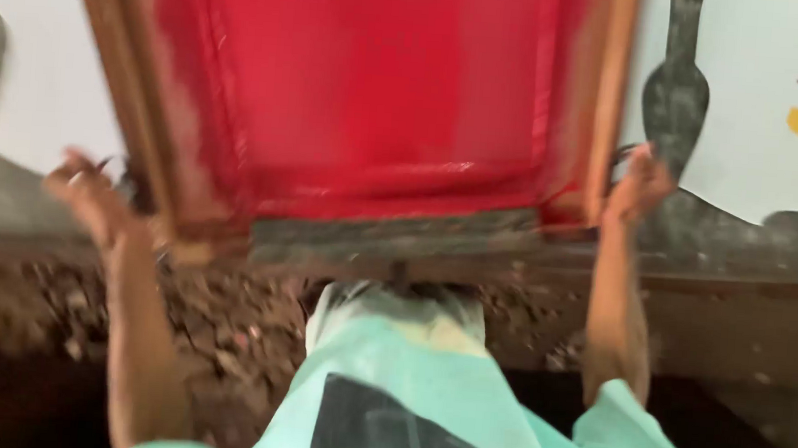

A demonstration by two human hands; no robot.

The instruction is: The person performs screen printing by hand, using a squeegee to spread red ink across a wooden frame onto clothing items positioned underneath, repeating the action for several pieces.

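Ink is the likely trouble, since the wooden frame (351, 108) coated in wet red is gripped at its side rails by the left hand (92, 195) and right hand (638, 186) over the white sheet (742, 136) on the grimy table (744, 248), so a tilt could smear it.

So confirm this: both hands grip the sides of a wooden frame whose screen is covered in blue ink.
Not quite. The head view shows the left hand and right hand at the sides of the wooden frame, but the ink is red, not blue.
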